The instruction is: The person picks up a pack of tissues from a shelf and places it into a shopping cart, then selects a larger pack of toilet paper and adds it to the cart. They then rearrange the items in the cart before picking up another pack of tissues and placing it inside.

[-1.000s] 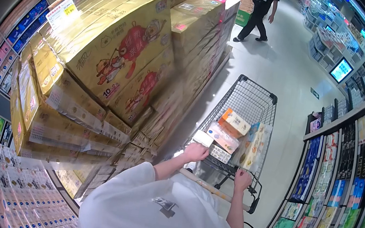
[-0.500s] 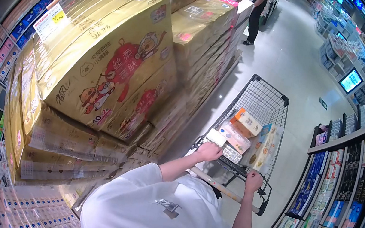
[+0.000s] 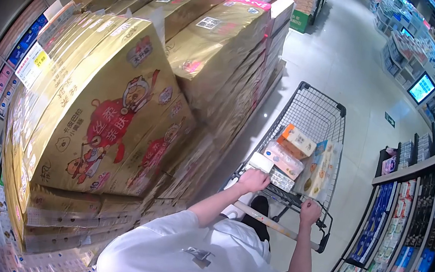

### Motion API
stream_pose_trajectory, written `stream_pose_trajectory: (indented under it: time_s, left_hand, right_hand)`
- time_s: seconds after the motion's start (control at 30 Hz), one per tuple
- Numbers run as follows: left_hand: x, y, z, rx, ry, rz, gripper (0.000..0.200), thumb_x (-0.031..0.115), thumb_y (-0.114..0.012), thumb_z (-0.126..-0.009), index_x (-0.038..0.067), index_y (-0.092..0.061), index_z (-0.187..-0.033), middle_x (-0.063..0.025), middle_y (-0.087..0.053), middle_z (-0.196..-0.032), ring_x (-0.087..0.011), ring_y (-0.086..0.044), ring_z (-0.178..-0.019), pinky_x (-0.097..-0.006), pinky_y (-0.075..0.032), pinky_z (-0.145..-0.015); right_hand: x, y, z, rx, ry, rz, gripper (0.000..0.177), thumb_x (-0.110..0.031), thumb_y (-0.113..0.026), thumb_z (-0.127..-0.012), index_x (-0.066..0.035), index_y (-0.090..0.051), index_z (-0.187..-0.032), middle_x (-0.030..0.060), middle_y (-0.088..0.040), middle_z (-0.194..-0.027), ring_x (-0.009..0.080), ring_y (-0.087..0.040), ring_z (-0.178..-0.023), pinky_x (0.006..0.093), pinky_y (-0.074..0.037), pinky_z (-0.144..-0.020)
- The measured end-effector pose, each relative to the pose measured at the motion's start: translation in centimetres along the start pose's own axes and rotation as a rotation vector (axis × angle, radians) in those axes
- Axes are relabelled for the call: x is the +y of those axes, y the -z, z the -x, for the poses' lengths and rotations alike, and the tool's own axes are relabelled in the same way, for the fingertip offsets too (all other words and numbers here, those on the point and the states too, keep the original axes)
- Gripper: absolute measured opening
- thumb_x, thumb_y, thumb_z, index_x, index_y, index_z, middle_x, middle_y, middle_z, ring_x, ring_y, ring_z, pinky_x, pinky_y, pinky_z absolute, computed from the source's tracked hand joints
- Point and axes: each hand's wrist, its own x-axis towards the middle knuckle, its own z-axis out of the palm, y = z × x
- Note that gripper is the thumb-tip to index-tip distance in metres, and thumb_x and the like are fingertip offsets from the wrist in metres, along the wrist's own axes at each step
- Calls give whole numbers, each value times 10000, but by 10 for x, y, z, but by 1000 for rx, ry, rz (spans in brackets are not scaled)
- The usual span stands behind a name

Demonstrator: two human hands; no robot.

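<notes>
Both hands are curled nearly closed, palms down, over the near end of a grey wire-mesh shopping cart (image 3: 317, 115) that stretches ahead of them; whether the fingers wrap its frame, I cannot tell. The left hand (image 3: 254, 180) is just beside a small white box-shaped pack (image 3: 261, 163), while the right hand (image 3: 310, 211) sits nearer the person, below a tall clear-wrapped pack with yellow print (image 3: 319, 170). Between and beyond them lie an orange-and-white rectangular pack (image 3: 298, 142) and a pale pink film-wrapped pack (image 3: 283, 161). Behind the hands, the forearms cross a long pale bar handle (image 3: 272, 223). For good steering, a firm, even hold on that handle would likely serve best — and the left side wants most care, since gold plastic-wrapped packs (image 3: 97, 119) rise high there. Well off to the right hand's side, a curved shelf (image 3: 389, 177) also bounds the way — centring the cart should spare both.
</notes>
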Motion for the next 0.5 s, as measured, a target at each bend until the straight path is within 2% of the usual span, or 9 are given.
stream_pose_trajectory:
  time_s: [0.13, 0.17, 0.27, 0.4, 0.5]
  left_hand:
    - [-3, 1, -38, 4, -5, -3, 372, 325, -451, -908, 72, -698, -792, -202, -677, -708, -385, -679, -683, -497, -557, -679]
    - [-3, 4, -48, -96, 59, -4, 346, 338, -461, -919, 79, -687, -880, -204, -678, -771, -391, -671, -787, -502, -536, -750]
    - [-7, 0, -75, -93, 89, -16, 341, 337, -458, -921, 90, -689, -881, -199, -680, -781, -391, -670, -804, -500, -534, -753]
    - [-12, -1, -107, -10, 31, -22, 376, 331, -443, -915, 67, -698, -833, -197, -690, -766, -381, -680, -737, -499, -552, -714]
    - [-13, -1, -129, -23, 61, -17, 377, 325, -435, -924, 63, -694, -844, -201, -690, -783, -377, -679, -754, -506, -548, -723]
  right_hand:
    - [0, -8, -42, -21, 0, 5, 366, -301, -519, -896, -114, -751, -683, 103, -688, -650, 333, -660, -640, 473, -500, -656]
    - [0, -9, -52, -44, -4, -26, 356, -304, -527, -891, -126, -750, -678, 102, -688, -650, 331, -662, -645, 466, -501, -648]
    - [-5, -11, -79, 10, 20, -111, 324, -300, -586, -842, -65, -710, -657, 160, -636, -604, 370, -635, -601, 484, -485, -579]
    - [-5, -20, -114, -36, -19, -96, 327, -315, -588, -845, -78, -709, -655, 157, -640, -607, 372, -638, -592, 477, -495, -577]
    - [-9, -21, -139, -74, -11, -65, 310, -319, -587, -844, -93, -722, -680, 159, -650, -625, 372, -647, -606, 472, -507, -590]
